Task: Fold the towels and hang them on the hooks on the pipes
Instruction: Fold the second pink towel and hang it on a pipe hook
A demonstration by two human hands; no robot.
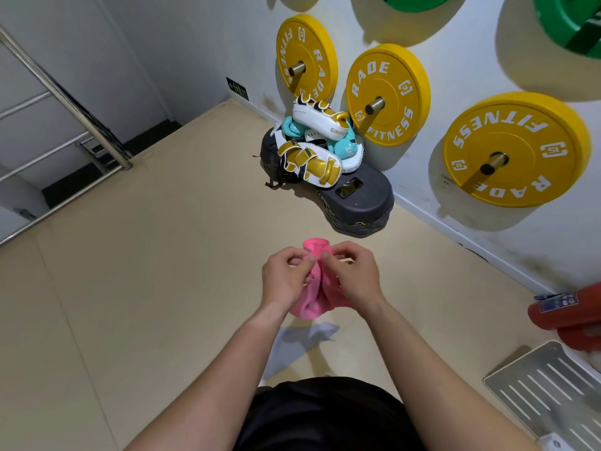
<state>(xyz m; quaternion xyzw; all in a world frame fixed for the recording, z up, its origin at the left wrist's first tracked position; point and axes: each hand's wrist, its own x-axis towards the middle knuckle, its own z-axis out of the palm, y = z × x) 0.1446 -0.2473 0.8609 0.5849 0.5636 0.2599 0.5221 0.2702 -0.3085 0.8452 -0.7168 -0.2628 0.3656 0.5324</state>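
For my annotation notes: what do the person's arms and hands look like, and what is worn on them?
Both forearms are bare, no sleeve in view. The left hand and right hand show no glove, ring or watch. Black clothing shows below them.

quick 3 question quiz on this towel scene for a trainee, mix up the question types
1. What colour is the towel that the left hand and right hand grip?
2. True or false: the towel already hangs on a hook.
3. How many yellow weight plates hang on the wall? A two, B three, C five.

Key: 1 pink; 2 false; 3 B.
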